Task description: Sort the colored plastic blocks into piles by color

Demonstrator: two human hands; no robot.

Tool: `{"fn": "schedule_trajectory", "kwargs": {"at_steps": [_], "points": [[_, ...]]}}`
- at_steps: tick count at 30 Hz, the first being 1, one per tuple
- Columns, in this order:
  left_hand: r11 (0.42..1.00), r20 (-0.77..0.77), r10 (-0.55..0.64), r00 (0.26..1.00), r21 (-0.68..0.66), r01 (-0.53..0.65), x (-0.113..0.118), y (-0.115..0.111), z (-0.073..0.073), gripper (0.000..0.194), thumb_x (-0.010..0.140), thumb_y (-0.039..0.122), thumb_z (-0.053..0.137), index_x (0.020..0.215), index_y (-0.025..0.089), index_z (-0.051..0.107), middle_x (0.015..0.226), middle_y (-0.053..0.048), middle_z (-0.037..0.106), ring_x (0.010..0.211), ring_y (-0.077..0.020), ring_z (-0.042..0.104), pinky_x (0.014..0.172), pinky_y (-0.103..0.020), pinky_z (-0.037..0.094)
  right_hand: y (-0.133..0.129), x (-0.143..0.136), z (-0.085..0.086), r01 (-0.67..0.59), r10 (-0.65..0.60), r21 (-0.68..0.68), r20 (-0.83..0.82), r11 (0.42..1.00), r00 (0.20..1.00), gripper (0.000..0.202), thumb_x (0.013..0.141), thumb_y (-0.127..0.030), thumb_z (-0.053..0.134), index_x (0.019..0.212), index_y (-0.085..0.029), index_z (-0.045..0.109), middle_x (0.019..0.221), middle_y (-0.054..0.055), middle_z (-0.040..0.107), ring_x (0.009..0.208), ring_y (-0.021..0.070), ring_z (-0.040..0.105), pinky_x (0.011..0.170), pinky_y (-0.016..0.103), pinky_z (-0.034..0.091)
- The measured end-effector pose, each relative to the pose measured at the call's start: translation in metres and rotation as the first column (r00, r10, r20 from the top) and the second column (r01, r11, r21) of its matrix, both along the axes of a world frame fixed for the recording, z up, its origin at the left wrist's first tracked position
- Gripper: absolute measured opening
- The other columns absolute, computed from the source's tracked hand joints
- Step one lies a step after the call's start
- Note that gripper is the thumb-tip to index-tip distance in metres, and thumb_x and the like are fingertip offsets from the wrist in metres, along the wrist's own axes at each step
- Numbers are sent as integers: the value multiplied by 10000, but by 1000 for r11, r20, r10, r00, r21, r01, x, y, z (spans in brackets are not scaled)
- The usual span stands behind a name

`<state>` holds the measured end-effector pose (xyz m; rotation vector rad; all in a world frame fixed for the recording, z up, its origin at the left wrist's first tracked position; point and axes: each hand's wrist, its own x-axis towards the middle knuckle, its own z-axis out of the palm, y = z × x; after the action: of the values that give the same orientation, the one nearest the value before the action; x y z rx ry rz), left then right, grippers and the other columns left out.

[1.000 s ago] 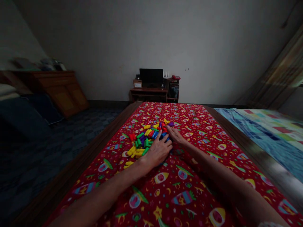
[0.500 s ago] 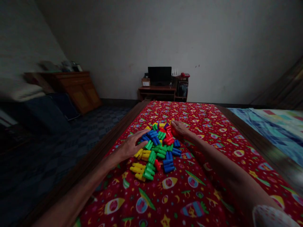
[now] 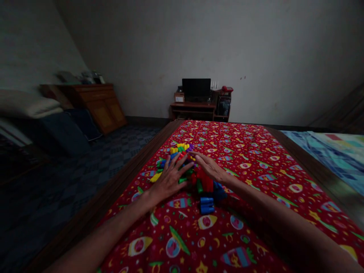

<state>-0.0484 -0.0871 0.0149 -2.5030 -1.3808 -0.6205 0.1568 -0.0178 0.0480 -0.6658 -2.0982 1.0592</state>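
Observation:
Several plastic toy building blocks in blue, green, red, yellow and purple lie in a pile on a red patterned cloth [image 3: 244, 155]. Over the pile's left and middle, my left hand [image 3: 170, 176] is spread with fingers apart, covering part of it. My right hand [image 3: 209, 167] lies along the pile's right side, fingers stretched out toward the left. Near its wrist are red blocks [image 3: 205, 181]. A blue block [image 3: 207, 205] sits at the pile's near edge. Yellow blocks [image 3: 179, 147] show at the far edge, and another yellow block [image 3: 156, 177] on the left.
The cloth covers a long surface with a dark wooden edge [image 3: 133, 159]. Beyond it stands a desk [image 3: 193, 106] with a monitor [image 3: 196, 89]. On the left is a wooden cabinet [image 3: 99, 106]; on the right, a blue patterned sheet [image 3: 315, 148].
My left hand has moved right, onto the blocks, with its fingers now spread. My right hand has come a little nearer. The blocks have shifted, with the near yellow and green ones displaced.

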Motion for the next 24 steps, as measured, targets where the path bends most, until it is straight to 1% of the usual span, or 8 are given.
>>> {"fn": "schedule_trajectory", "kwargs": {"at_steps": [3,6,8,11,15,18,21,24], "points": [[998,170,64,983,-24,-61,-12,35,10,624,926,556,440,1461,244,358,1536,-107,350,1428,-282,283,1159,-495,255,1,24,4,25,-33,71,104,997,994,667,913,-653,354,1434,-246,444,1462,103,467,1355,272,419,1122,491,320],[990,315,137,939,-68,-121,-32,54,21,673,930,623,337,1450,196,372,1475,-116,443,1374,-257,390,1148,-440,301,-18,61,-9,-96,35,174,326,980,945,858,791,-671,575,1505,-279,305,1579,116,248,1421,343,282,1103,544,327],[980,339,195,921,-116,-165,-50,51,23,739,919,662,287,1459,161,354,1482,-139,432,1374,-267,390,1160,-450,271,-38,81,-24,-223,72,296,445,929,892,960,722,-643,676,1519,-312,255,1616,105,87,1452,376,160,1109,564,305],[951,258,247,934,-248,-184,-73,27,14,873,846,746,350,1492,162,296,1544,-161,322,1425,-318,286,1170,-500,216,-53,86,-47,-239,-15,481,466,844,885,907,788,-575,652,1532,-301,212,1619,112,-41,1464,384,62,1132,584,243],[898,139,246,959,-404,-172,-74,-15,-8,1064,695,747,602,1528,225,194,1598,-157,168,1451,-387,169,1135,-557,267,-30,43,-61,-151,-86,554,377,818,922,802,870,-542,560,1527,-208,243,1605,187,43,1463,370,108,1114,555,307],[901,120,266,956,-384,-202,-57,-32,-20,1115,624,620,753,1525,285,188,1595,-126,190,1447,-408,165,1116,-575,311,0,-2,-56,-145,-54,535,339,832,939,731,885,-527,542,1474,-138,353,1565,243,177,1447,369,187,1105,544,327],[946,208,262,942,-246,-209,-40,-33,-25,892,777,456,681,1514,307,202,1577,-97,242,1446,-359,211,1127,-545,324,25,-32,-45,-47,-97,508,254,860,962,620,930,-456,490,1443,-119,398,1506,253,319,1404,335,320,1095,520,351],[984,316,175,932,-90,-154,-30,-21,-20,634,905,319,522,1483,314,262,1595,-74,173,1435,-291,268,1132,-487,345,41,-36,-36,113,-180,469,101,876,978,536,948,-414,444,1397,-123,464,1435,215,453,1355,288,412,1095,466,364]]}}
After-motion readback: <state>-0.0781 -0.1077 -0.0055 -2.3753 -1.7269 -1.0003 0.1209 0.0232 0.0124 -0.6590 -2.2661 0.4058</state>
